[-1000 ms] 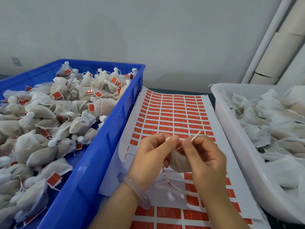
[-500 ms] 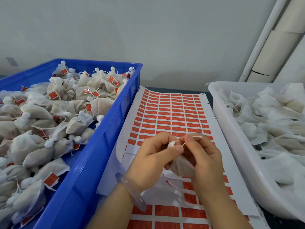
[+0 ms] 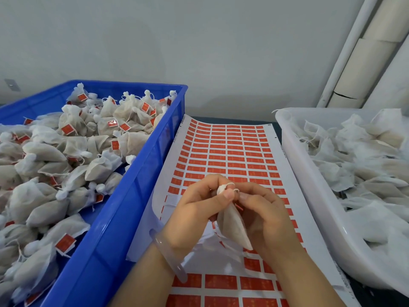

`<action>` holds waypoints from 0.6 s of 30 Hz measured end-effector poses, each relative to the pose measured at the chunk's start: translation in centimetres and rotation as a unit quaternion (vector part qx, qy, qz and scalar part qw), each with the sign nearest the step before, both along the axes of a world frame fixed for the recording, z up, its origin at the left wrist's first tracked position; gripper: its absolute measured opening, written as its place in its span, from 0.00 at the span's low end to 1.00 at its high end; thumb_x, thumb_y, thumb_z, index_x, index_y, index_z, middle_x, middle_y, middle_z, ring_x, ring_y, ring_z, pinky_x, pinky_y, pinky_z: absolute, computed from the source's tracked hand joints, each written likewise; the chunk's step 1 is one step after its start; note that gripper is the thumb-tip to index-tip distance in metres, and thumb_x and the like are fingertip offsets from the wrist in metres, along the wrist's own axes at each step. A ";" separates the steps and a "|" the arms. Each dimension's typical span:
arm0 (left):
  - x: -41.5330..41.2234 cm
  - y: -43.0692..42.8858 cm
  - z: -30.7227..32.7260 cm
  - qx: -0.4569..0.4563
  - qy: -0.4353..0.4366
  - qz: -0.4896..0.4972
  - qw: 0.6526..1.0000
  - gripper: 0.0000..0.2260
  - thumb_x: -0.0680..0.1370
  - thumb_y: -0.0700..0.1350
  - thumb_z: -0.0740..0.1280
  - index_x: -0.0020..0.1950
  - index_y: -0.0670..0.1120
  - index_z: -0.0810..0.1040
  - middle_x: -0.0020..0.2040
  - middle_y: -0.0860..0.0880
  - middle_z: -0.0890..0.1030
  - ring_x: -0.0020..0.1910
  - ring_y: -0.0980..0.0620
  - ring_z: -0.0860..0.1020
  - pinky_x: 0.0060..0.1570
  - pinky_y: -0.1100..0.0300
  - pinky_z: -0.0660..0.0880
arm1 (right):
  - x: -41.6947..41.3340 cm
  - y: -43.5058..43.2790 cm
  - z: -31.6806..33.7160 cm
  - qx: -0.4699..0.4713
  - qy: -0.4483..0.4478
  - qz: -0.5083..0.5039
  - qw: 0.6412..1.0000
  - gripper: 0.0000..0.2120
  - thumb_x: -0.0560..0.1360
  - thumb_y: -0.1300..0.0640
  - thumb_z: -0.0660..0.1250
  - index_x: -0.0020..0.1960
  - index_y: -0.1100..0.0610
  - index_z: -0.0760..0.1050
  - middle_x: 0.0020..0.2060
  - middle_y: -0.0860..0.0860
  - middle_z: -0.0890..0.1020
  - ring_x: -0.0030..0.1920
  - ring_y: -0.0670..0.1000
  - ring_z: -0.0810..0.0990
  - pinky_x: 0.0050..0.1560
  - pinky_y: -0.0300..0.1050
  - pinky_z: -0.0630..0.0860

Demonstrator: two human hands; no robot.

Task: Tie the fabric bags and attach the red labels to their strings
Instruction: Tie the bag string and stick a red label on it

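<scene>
The left hand [image 3: 197, 209] and the right hand [image 3: 267, 218] were close together over the near half of the worktop. Between them hung one small fabric bag [image 3: 231, 227], with its fat end pointing down. The left hand had its fingers curled and pinched the bunched top of the bag with thumb and finger. The right hand was curled too, and its fingertips pinched at the same spot, where a thin white string [image 3: 230, 185] made a little loop. I could not tell if the knot was tight.

A clear bracelet [image 3: 168, 253] sat on the left wrist.

Under the hands lay a long white label sheet [image 3: 285, 180]. It ran down the middle of the worktop, from the far edge to the near edge. Rows of red labels [image 3: 223, 151] covered it. Some spots near the left hand were bare.

A blue crate [image 3: 132, 196] stood along the left side, just beside the sheet. It was full of tied bags [image 3: 42, 196], and many had red tags on them. A white tub [image 3: 309, 196] stood along the right side. It held a heap of loose bags [image 3: 354, 165] with no tags that I could see.
</scene>
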State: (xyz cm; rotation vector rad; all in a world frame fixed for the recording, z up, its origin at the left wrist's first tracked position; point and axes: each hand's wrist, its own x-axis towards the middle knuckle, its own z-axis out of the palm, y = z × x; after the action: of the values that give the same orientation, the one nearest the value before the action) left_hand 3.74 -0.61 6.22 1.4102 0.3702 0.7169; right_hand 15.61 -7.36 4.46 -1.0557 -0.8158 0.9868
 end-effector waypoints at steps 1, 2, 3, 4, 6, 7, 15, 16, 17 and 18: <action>0.0 -0.1 0.0 -0.003 -0.002 0.004 1.000 0.08 0.72 0.45 0.63 0.36 0.53 0.80 0.35 0.51 0.78 0.37 0.53 0.77 0.39 0.63 0.76 | 0.1 0.0 0.0 -0.005 0.003 0.003 1.000 0.11 0.68 0.56 0.64 0.45 0.54 0.84 0.44 0.55 0.84 0.48 0.55 0.83 0.44 0.45 0.80; 0.1 -0.1 -0.1 -0.007 -0.003 0.012 1.000 0.07 0.72 0.46 0.63 0.37 0.52 0.79 0.35 0.51 0.78 0.37 0.53 0.77 0.39 0.63 0.76 | 0.1 0.0 0.1 -0.008 0.006 0.006 1.000 0.09 0.68 0.56 0.67 0.45 0.54 0.84 0.45 0.55 0.84 0.48 0.55 0.83 0.44 0.45 0.80; 0.1 -0.1 -0.2 -0.010 -0.001 0.021 1.000 0.07 0.72 0.46 0.63 0.38 0.51 0.79 0.36 0.50 0.78 0.38 0.53 0.78 0.40 0.62 0.77 | 0.0 0.0 0.2 -0.009 0.004 0.009 1.000 0.07 0.69 0.56 0.70 0.46 0.54 0.84 0.45 0.55 0.84 0.48 0.55 0.83 0.45 0.46 0.80; 0.1 0.0 -0.3 -0.013 0.002 0.028 1.000 0.06 0.72 0.47 0.63 0.39 0.50 0.79 0.37 0.50 0.79 0.38 0.52 0.78 0.41 0.62 0.77 | 0.0 0.0 0.3 -0.008 -0.008 0.010 1.000 0.07 0.69 0.53 0.72 0.46 0.53 0.84 0.45 0.54 0.84 0.48 0.55 0.83 0.46 0.46 0.80; 0.0 0.2 -0.4 -0.022 0.010 0.037 0.999 0.07 0.72 0.48 0.62 0.41 0.48 0.78 0.39 0.48 0.80 0.40 0.51 0.79 0.42 0.59 0.78 | -0.3 -0.1 0.4 -0.001 -0.059 -0.008 0.998 0.11 0.65 0.47 0.69 0.45 0.47 0.84 0.44 0.50 0.84 0.47 0.52 0.83 0.45 0.44 0.81; 0.1 0.3 -0.4 -0.026 0.016 0.041 0.999 0.07 0.72 0.49 0.62 0.41 0.47 0.78 0.39 0.47 0.79 0.40 0.49 0.78 0.44 0.56 0.77 | -0.4 -0.2 0.5 0.004 -0.089 -0.028 0.996 0.12 0.63 0.44 0.68 0.44 0.43 0.83 0.42 0.47 0.85 0.46 0.51 0.83 0.44 0.42 0.81; 0.5 0.3 -0.4 -0.061 0.071 0.019 0.995 0.14 0.67 0.44 0.71 0.47 0.36 0.74 0.40 0.40 0.73 0.39 0.46 0.73 0.39 0.59 0.74 | -0.7 0.0 0.4 0.022 -0.133 -0.094 0.986 0.12 0.60 0.39 0.67 0.39 0.42 0.82 0.34 0.47 0.83 0.35 0.48 0.81 0.37 0.38 0.79; 0.5 0.2 -0.3 -0.067 0.069 0.015 0.995 0.13 0.67 0.43 0.70 0.46 0.36 0.74 0.40 0.40 0.74 0.40 0.46 0.73 0.41 0.58 0.74 | -0.7 0.0 0.3 0.018 -0.125 -0.092 0.988 0.13 0.59 0.39 0.67 0.39 0.43 0.82 0.33 0.48 0.83 0.35 0.48 0.81 0.37 0.39 0.79; 0.5 0.1 -0.2 -0.072 0.065 0.013 0.995 0.11 0.67 0.43 0.67 0.44 0.37 0.74 0.40 0.40 0.74 0.40 0.47 0.74 0.43 0.57 0.74 | -0.7 0.0 0.3 0.011 -0.115 -0.090 0.989 0.14 0.58 0.38 0.68 0.38 0.44 0.82 0.33 0.48 0.83 0.35 0.49 0.81 0.38 0.39 0.79; 0.5 0.1 -0.1 -0.072 0.066 0.014 0.995 0.10 0.67 0.45 0.64 0.42 0.38 0.74 0.40 0.41 0.73 0.40 0.48 0.74 0.44 0.57 0.74 | -0.7 0.0 0.2 0.004 -0.105 -0.087 0.991 0.15 0.57 0.38 0.68 0.38 0.45 0.82 0.33 0.48 0.83 0.35 0.49 0.81 0.38 0.40 0.79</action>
State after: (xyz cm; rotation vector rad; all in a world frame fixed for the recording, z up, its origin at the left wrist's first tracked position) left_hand 4.26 -0.53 6.14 1.3201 0.5361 0.6092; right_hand 14.88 -7.32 4.68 -1.2165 -0.8823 0.7325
